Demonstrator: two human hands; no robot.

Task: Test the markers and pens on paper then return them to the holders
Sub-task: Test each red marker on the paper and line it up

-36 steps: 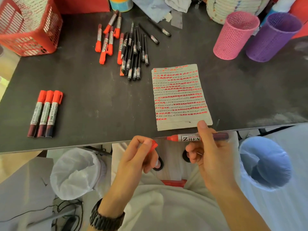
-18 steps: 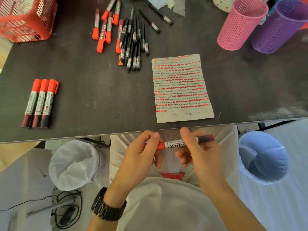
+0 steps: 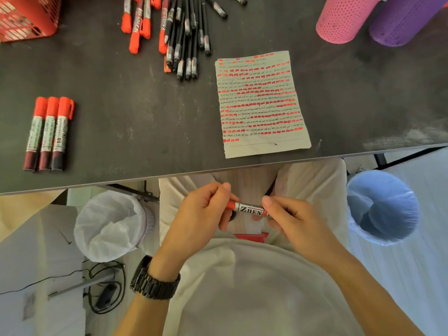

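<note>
both hands hold one red marker [image 3: 249, 209] below the near edge of the counter [image 3: 133, 122], over the person's lap. the left hand [image 3: 203, 214] has its fingers curled round the marker's red end, and the right hand [image 3: 293, 219] pinches the other end of the barrel between thumb and fingers. the marker lies roughly level, its white label reading "zhen" showing between them. a dark watch [image 3: 155, 280] sits on the left wrist.

on the counter, a sheet of paper [image 3: 261, 103] covered in rows of red dashes and thin dark scribbles lies near the front edge. three red-capped markers [image 3: 48, 134] lie side by side, touching, at the left. a loose pile of markers and pens [image 3: 179, 35] lies at the back, a pink holder [image 3: 344, 18] and a purple holder [image 3: 402, 20] stand just beside each other at the back right, and a red basket [image 3: 24, 18] sits at the back left.
</note>
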